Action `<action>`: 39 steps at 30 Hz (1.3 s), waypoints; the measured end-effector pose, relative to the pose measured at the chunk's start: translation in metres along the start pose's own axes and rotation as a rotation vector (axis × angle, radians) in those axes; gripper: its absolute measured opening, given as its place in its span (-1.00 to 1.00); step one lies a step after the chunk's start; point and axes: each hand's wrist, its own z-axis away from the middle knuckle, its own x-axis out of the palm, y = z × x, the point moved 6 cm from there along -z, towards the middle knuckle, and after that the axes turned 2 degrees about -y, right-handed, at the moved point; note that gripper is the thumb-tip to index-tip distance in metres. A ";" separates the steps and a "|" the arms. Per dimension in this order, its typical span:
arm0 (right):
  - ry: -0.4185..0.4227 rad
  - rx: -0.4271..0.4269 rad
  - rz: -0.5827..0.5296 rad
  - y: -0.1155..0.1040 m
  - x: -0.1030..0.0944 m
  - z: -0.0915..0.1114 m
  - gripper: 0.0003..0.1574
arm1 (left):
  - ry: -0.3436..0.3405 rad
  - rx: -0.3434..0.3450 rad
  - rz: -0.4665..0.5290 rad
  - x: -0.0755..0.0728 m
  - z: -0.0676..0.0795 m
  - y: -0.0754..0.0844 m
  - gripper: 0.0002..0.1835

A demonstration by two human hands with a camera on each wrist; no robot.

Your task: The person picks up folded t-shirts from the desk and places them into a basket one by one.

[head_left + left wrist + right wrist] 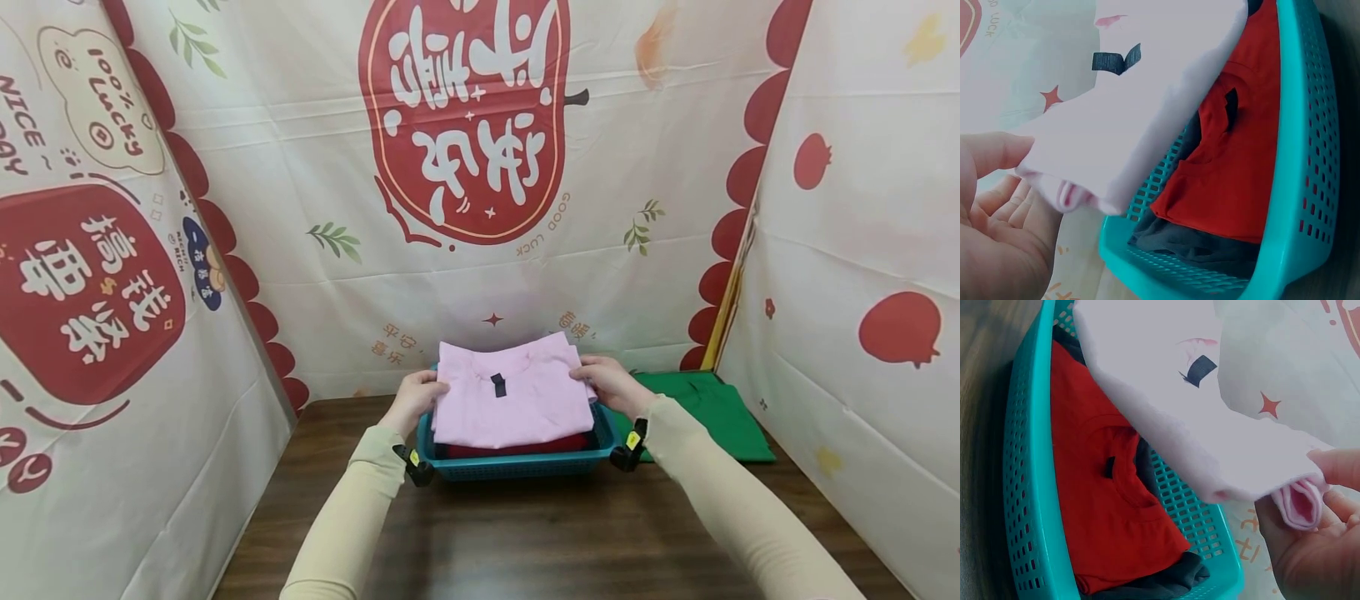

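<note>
A folded pink shirt [517, 408] with a black neck label is held over a teal plastic basket [517, 468]. My left hand [415, 398] pinches its left edge between thumb and fingers. On the opposite edge, my right hand [613, 385] grips the folded layers the same way. Both wrist views show the shirt raised above the basket's contents. Inside lies a folded red shirt [1229, 162] with a dark label at its collar. Dark grey cloth [1197, 250] shows beneath the red one.
A green folded garment [705, 417] lies on the brown wooden table [525, 542], right of the basket. Printed white cloth [300, 317] hangs behind the table and along both sides. Black wrist devices [630, 446] sit close to the basket's ends.
</note>
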 end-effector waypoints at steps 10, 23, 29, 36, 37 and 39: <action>0.051 -0.006 0.025 0.004 0.001 -0.002 -0.37 | 0.011 -0.013 -0.055 0.002 -0.001 -0.007 -0.65; 0.056 0.029 0.053 0.014 -0.001 -0.006 -0.38 | 0.039 -0.006 -0.098 0.003 -0.007 -0.018 -0.62; 0.040 0.004 0.063 0.017 0.000 -0.008 -0.40 | 0.051 -0.012 -0.097 0.005 -0.009 -0.022 -0.59; 0.036 -0.005 0.067 0.020 0.000 -0.011 -0.39 | 0.083 0.012 -0.130 0.007 -0.010 -0.025 -0.57; 0.034 -0.005 0.067 0.020 0.000 -0.011 -0.39 | 0.087 0.013 -0.135 0.008 -0.010 -0.026 -0.57; 0.030 0.002 0.068 0.022 0.000 -0.012 -0.40 | 0.092 0.015 -0.145 0.008 -0.010 -0.027 -0.57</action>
